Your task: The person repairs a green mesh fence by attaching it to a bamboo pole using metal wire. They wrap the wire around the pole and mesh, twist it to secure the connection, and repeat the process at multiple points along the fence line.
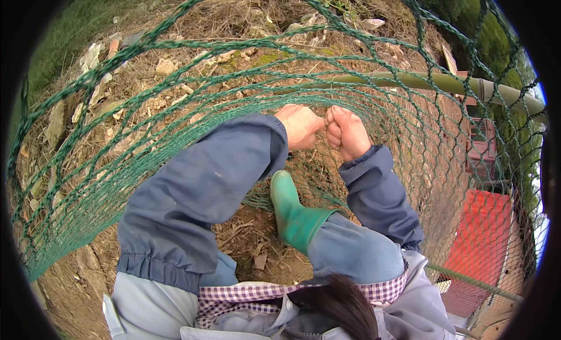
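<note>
A green net (70, 240) of knotted cord stretches around me, running from the left, across the front and down the right side. At its gathered, denser band in the middle, my left hand (301, 126) and my right hand (347, 132) meet, knuckles nearly touching. The fingers of both are closed in a pinch. Something thin seems to lie between them, too small to make out, and the fingers hide most of it. Just beyond the hands, a bamboo pole (403, 78) runs off to the right behind the mesh.
My green rubber boot (292, 217) stands on the soil below the hands, close to the net. Stones and dry grass (166, 66) cover the slope ahead. At the right, beyond the mesh, are a red sheet (479, 240) and a thin greenish pole (479, 284).
</note>
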A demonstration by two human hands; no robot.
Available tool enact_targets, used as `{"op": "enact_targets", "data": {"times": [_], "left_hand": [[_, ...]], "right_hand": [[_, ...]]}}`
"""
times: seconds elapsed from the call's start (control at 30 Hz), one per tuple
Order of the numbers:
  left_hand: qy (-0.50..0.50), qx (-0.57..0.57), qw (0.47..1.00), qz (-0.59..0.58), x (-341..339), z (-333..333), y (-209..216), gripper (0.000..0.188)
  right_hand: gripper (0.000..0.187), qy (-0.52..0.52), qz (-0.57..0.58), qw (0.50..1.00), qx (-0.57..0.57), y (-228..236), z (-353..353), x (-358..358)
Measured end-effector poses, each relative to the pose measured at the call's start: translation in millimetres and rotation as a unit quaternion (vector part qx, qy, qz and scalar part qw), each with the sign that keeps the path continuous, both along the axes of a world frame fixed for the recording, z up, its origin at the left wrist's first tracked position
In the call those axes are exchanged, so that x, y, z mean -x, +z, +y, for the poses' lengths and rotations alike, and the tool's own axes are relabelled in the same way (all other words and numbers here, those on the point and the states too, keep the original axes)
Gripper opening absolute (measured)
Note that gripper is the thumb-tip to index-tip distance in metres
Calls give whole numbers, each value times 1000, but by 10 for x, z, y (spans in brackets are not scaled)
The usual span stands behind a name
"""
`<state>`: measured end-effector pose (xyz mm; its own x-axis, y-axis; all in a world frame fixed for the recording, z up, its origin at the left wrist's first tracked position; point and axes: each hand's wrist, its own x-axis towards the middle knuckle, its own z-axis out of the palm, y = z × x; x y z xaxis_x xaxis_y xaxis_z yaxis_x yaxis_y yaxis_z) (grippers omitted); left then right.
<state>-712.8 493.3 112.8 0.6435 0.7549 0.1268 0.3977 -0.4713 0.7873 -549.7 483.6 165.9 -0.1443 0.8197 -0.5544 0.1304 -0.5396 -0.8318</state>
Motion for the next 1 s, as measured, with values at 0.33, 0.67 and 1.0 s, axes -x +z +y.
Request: {"op": "enact_targets", "data": {"times": [0.33,0.67,1.0], "left_hand": [[129,331,913,-203,-250,346,96,31],[66,157,981,93,-95,510,490,30],[138,-34,987,78,-321,437,324,24]], "right_hand": [[34,152,-394,877,-231,-58,-14,-8],[25,260,-555,653,-444,-52,12,108],[19,253,-546,687,-407,-18,-59,-16]]}}
